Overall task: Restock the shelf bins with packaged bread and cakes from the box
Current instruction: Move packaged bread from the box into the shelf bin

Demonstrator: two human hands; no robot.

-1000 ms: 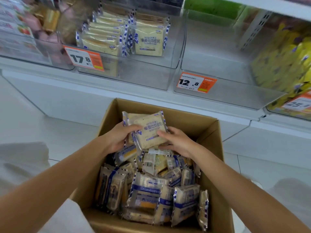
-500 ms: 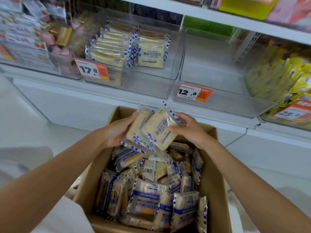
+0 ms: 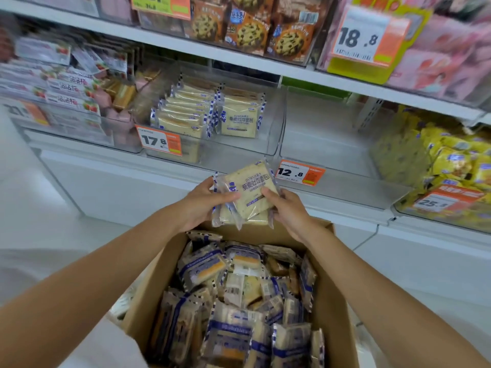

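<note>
Head view. Since a second ago the stack of bread packets (image 3: 248, 193) has come up out of the box (image 3: 333, 293) and now sits above its far rim, level with the shelf edge.

- Left hand (image 3: 202, 205) pinches the stack's left side, thumb across the top packet. Right hand (image 3: 289, 211) pinches the right side the same way. Several packets held together, top one label-up.
- Below the hands: box well stocked with loose packets.
- Beyond the hands, up and slightly left: clear bin (image 3: 271, 134) with matching packets standing in rows, tagged 17.8 (image 3: 160, 140).
- Just beyond the right hand: a second clear bin (image 3: 318, 139), tagged 12.8 (image 3: 300, 172), nothing visible in it.

Risks, as I judge them:
- Slick wrappers, grip only at the edges. Lower packets could slide out on the reach and fall to the box or the floor.
- The nearer bin is the wrong one. The matching stock is in the 17.8 bin.
- Pushing in carelessly could topple the upright rows.
</note>
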